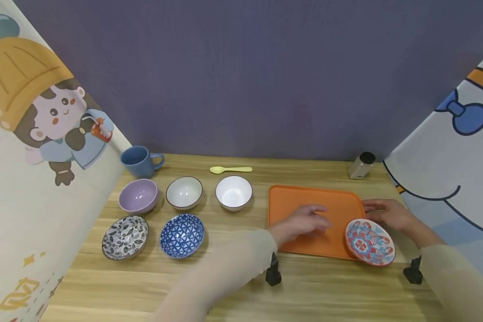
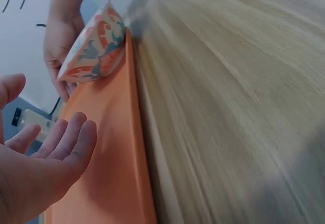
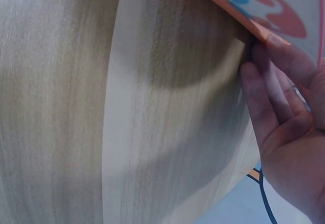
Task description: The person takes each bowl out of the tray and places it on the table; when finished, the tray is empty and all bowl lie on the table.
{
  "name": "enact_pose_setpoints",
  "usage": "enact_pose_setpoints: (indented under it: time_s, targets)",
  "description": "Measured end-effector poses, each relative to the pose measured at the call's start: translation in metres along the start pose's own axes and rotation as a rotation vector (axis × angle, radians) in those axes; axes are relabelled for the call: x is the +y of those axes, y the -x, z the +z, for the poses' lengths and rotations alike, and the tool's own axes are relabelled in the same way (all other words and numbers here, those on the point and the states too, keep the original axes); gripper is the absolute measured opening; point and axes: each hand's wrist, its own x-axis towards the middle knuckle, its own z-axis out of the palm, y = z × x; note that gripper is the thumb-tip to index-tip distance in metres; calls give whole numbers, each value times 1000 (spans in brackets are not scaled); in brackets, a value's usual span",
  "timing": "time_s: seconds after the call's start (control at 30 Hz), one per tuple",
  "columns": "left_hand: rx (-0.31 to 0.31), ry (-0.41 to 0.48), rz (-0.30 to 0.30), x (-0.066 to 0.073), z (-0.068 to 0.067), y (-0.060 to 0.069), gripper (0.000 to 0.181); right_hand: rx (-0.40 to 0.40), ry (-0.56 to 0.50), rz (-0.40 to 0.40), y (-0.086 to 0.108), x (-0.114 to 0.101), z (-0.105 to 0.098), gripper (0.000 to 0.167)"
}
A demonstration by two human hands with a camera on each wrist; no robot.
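Observation:
An orange tray [image 1: 306,201] lies on the wooden table, with a red, blue and white patterned bowl [image 1: 370,242] at its near right corner. My left hand [image 1: 306,222] is over the tray's middle, fingers loosely spread and holding nothing. In the left wrist view the left palm [image 2: 40,168] is turned up beside the tray. At the tray's right side, my right hand [image 1: 390,215] grips the edge, next to the bowl. The right wrist view shows the right thumb [image 3: 289,61] on the orange rim and the other fingers [image 3: 261,94] below it.
Left of the tray stand a white bowl [image 1: 234,192], a pale dark-rimmed bowl [image 1: 184,192], a purple bowl [image 1: 138,196], a blue patterned bowl [image 1: 182,235] and a black-and-white bowl [image 1: 125,237]. Behind are a blue mug [image 1: 138,162], yellow spoon [image 1: 231,170] and black-capped jar [image 1: 361,166].

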Motion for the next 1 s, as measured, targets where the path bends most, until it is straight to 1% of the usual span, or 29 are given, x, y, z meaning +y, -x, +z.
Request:
enact_pose_setpoints:
  time_s: [0.1, 0.27, 0.33, 0.53, 0.67, 0.73, 1.0]
  targets:
    - [-1, -20, -22, -2, 8, -4, 58, 7, 12, -1, 0, 0, 0, 63]
    - [-40, -14, -96, -2, 18, -7, 60, 10, 36, -13, -1, 1, -1, 61]
    - [-49, -17, -113, -2, 22, -8, 62, 7, 31, -8, -1, 2, -1, 62]
    - [-68, -16, -123, -5, 33, -16, 65, -8, 22, -7, -1, 3, -2, 63]
    - [-76, -2, -134, -8, 37, -22, 66, -11, 20, -7, -1, 4, -2, 62]
    - [-80, -9, -139, -9, 39, -24, 67, -14, 24, -9, 0, 4, -1, 63]
    - [-95, -15, -152, -10, 43, -26, 68, -6, 33, -8, -2, 5, -1, 62]
